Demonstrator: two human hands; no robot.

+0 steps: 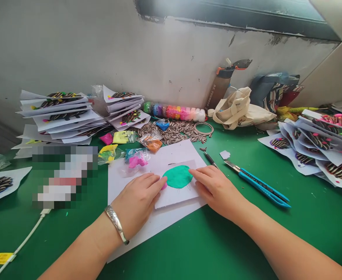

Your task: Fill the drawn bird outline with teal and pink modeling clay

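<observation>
A flat teal oval of modelling clay (179, 177) lies on a small white card (171, 202), with pencil lines showing around it. My left hand (140, 196), wearing a silver bracelet, rests on the card with fingers stretched out. Its thumb tip is at the oval's left edge, against a small lump of pink clay (164, 184) that is partly hidden. From the other side, my right hand (217, 186) reaches in, its index fingertip touching the oval's right edge and its other fingers partly hidden. Beneath the card is a larger white sheet (124, 243).
A blue utility knife (261, 184) and a pen (209, 157) lie on the right. Behind are bagged clays (150, 142), striped sunflower seeds (178, 131) and clay tubs (176, 112). Decorated card stacks stand left (68, 116) and right (313, 142). A white cable (25, 241) runs at left.
</observation>
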